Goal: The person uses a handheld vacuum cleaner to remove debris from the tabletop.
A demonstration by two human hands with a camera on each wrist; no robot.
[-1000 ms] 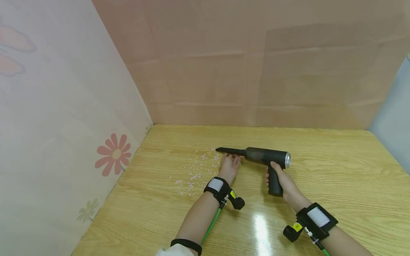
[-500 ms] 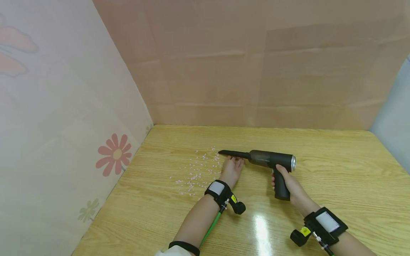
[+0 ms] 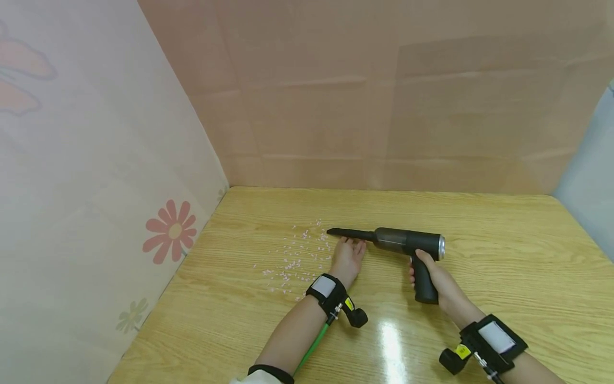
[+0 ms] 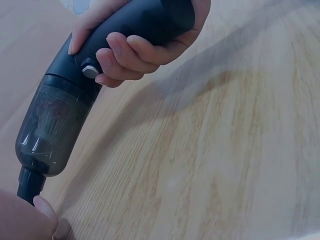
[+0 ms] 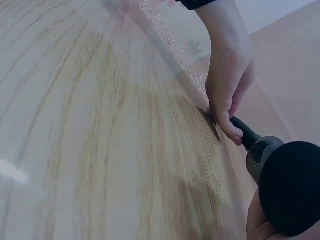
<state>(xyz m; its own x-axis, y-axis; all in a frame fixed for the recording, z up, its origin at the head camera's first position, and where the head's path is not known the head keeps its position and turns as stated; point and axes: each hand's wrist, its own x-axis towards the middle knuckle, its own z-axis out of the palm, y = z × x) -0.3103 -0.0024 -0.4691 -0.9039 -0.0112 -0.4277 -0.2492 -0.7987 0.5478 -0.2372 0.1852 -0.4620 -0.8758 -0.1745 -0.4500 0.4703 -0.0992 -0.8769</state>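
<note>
the handheld vacuum [image 3: 400,242] lies level just above the tabletop [image 3: 503,266], its thin black nozzle [image 3: 350,233] pointing left toward the scattered pink crumbs [image 3: 295,258]. the right hand [image 3: 434,277] is wrapped around its handle, fingers curled tight. the left hand [image 3: 347,256] rests flat on the wood with fingers relaxed, fingertips touching the nozzle beside the dust cup, the crumbs just to its left. a floral wall panel [image 3: 170,232] stands at the tabletop's left edge

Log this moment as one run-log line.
right hand: grips handheld vacuum handle | left hand: flat on table, touching nozzle | pink scraps: scattered left of nozzle
</note>
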